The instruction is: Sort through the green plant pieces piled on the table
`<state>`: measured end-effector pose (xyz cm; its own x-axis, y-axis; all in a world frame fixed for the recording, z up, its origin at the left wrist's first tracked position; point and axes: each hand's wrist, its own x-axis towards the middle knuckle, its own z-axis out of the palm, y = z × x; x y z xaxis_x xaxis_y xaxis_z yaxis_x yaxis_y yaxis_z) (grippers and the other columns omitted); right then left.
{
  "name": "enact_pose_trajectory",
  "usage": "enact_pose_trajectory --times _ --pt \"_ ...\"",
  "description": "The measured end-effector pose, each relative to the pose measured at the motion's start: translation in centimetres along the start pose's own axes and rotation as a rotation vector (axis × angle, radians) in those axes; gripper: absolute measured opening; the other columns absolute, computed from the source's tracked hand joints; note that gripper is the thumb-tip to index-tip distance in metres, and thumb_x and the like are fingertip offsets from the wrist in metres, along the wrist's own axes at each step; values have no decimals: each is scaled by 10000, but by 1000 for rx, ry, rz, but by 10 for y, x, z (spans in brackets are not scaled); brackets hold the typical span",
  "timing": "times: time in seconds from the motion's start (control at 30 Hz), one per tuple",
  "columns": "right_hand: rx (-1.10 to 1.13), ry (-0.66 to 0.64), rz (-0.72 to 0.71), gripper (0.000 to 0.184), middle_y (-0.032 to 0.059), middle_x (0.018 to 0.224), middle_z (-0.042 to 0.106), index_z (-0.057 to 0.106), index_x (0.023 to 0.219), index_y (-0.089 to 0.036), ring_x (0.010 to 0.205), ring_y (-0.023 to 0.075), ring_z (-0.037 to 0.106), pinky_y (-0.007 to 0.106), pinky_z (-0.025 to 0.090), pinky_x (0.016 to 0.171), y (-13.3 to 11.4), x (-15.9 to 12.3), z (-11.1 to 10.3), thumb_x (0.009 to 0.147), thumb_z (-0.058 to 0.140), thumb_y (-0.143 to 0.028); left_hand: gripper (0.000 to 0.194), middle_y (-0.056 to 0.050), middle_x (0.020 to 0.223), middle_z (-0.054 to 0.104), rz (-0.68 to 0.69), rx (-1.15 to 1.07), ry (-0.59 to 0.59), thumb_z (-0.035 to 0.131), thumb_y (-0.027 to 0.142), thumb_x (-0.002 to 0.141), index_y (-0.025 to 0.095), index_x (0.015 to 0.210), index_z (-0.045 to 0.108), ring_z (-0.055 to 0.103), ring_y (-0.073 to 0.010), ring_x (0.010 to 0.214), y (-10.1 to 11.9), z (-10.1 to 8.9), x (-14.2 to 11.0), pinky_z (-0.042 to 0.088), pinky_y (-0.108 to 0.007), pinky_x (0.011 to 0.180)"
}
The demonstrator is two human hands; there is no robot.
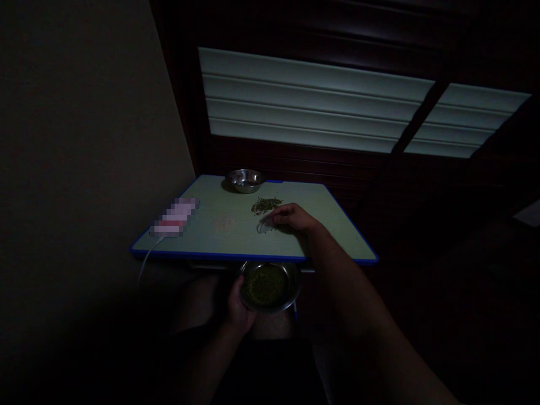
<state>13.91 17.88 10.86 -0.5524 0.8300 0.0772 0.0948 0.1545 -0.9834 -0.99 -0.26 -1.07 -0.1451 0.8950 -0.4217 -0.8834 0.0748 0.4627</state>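
Your left grip [241, 310]: closed on steel bowl [294, 284] of green grains [265, 284], below the surface's [337, 230] near edge, rim held seemingly for steadiness | Your right grip [294, 216]: pinching translucent piece [265, 226] beside grain pile [266, 206]

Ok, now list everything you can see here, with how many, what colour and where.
Tabletop: one, pale green with blue edging, centre
Far bowl: one, silver, tabletop's far edge
Heap of bits: one, dark green, before far bowl
Pale grains: one patch, whitish, left of heap
Phone-like device: one, pinkish, pixelated, tabletop's left
Cable: one, white, hanging from device
Near bowl: one, silver, below near edge
Contents: uncountable, green, inside near bowl
Slatted panels: two, pale, behind tabletop
Wall: one, dark, left
Left hand: one, bare, gripping near bowl
Right hand: one, bare, holding clear piece
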Motion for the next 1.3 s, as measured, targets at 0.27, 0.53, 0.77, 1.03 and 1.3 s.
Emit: enact_pose_trajectory --times 0.27,0.53,0.77,1.03,1.3 --pt "-134 391 68 136 12 619 652 658 689 -147 520 99 530 206 414 489 6 1 -11 571 678 -212 317 -98 966 745 4 18 -7 594 352 764 150 980 707 649 -293 1031 0 -1 1 486 -446 930" --pt "-363 432 33 252 -18 581 596 688 814 -160 493 97 478 233 394 508 14 0 -25 566 678 -205 318 -96 936 747 -4 4 -19 609 337 752 146 987 706 656 -287 1006 0 -3 1 489 -428 918" --pt "-511 492 144 77 -28 504 540 598 585 -160 475 88 443 231 352 495 13 -3 -30 595 615 -234 299 -103 925 749 -8 21 -9 596 344 765 139 946 715 668 -276 965 2 2 -2 489 -417 911" --pt "-422 300 111 176 -33 509 543 599 594 -151 459 69 428 218 334 471 6 -8 -21 555 702 -288 305 -93 951 747 7 8 -26 601 350 767 153 972 711 645 -291 1037 0 1 -1 479 -438 939" --pt "-317 136 115 256 -33 506 538 581 613 -147 446 71 450 216 346 455 2 -5 -2 555 735 -343 278 -87 938 751 6 0 8 579 329 789 147 949 716 675 -258 955 -1 2 0 490 -416 927"
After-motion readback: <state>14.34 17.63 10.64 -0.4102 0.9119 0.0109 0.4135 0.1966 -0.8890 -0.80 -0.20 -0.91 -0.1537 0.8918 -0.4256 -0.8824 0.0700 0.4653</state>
